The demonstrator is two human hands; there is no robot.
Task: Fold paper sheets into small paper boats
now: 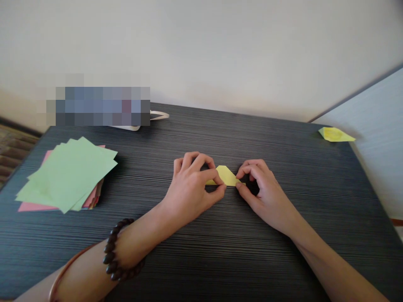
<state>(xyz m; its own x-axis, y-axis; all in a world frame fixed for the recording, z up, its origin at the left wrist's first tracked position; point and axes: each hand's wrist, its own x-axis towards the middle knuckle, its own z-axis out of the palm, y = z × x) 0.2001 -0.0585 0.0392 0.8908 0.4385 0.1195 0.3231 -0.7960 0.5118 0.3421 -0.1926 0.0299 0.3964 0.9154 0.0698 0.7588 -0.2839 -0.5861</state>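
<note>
A small folded yellow paper (227,175) lies on the dark striped table (220,251) between my two hands. My left hand (192,184) pinches its left end with thumb and curled fingers. My right hand (262,188) pinches its right tip between thumb and forefinger. A dark bead bracelet and a thin bangle sit on my left wrist.
A stack of coloured paper sheets (67,174), green on top and pink beneath, lies at the left of the table. A finished yellow folded piece (335,134) rests at the far right corner. A white object with a loop (157,116) sits by the back wall.
</note>
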